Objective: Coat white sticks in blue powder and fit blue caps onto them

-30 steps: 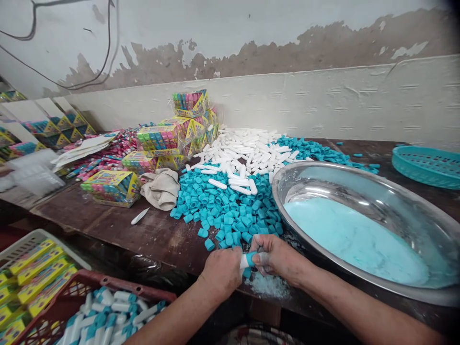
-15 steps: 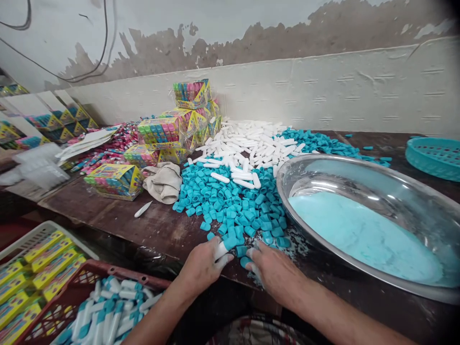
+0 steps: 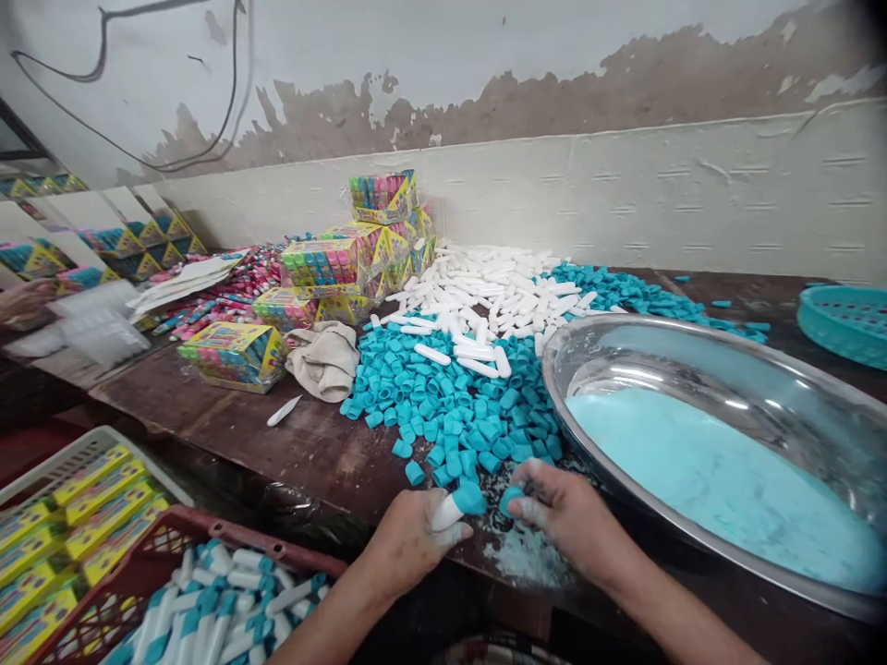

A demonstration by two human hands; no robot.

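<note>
At the table's front edge, my left hand grips a white tube with a blue cap on its upper end. Just to the right, my right hand pinches a loose blue cap between thumb and fingers. A heap of blue caps spreads beyond both hands, with white tubes piled behind it. Pale blue powder dusts the wood under my right hand.
A steel basin of light blue powder stands right. Left are a cloth, packed boxes and a lone white tube. A red crate of capped tubes sits lower left. Another person's hand shows far left.
My right hand has lifted off the table with a blue cap between its fingers. My left hand still holds the capped tube, now slightly lower and further right. The camera view has shifted a little.
</note>
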